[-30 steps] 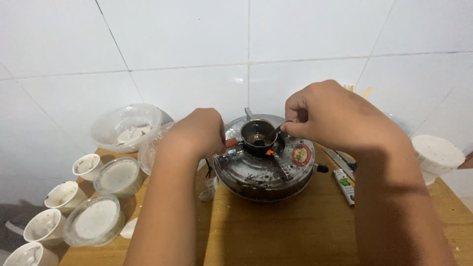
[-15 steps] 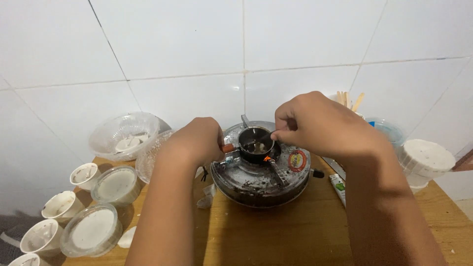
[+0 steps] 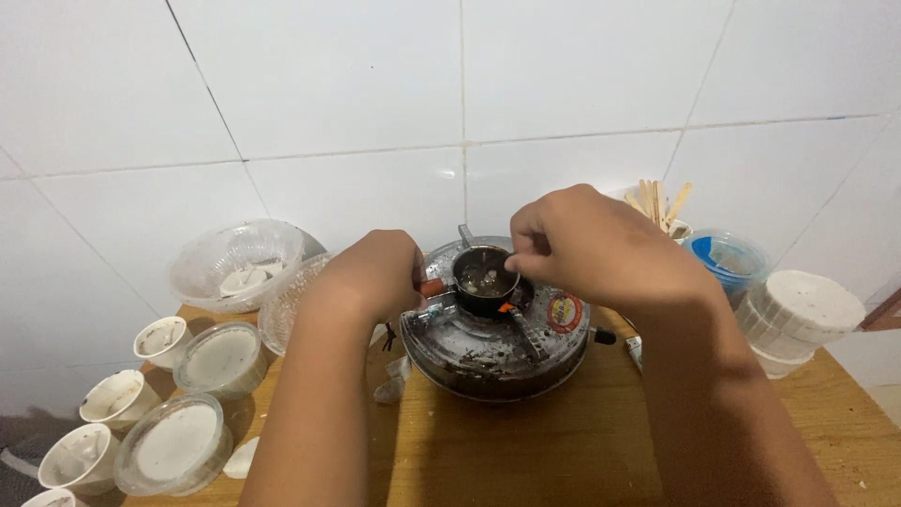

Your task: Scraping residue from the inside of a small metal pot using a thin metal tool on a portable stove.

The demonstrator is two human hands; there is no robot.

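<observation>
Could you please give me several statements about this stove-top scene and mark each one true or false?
1. The left hand grips the orange-tipped handle of the small dark pot. True.
2. The pot sits on the wooden table. False: it sits on the round metal stove.
3. The right hand is pinched above the pot. True.
4. The lidded clear tubs stand right of the stove. False: they stand left of it.

Stove (image 3: 497,343): centre of worktop (image 3: 526,451). On it, small pot (image 3: 485,277). Left of stove, lidded tubs (image 3: 221,357) and open cups (image 3: 113,394); behind those, clear bowl (image 3: 235,258). Right of stove, stacked containers (image 3: 798,319); behind, stick holder (image 3: 662,211).
</observation>
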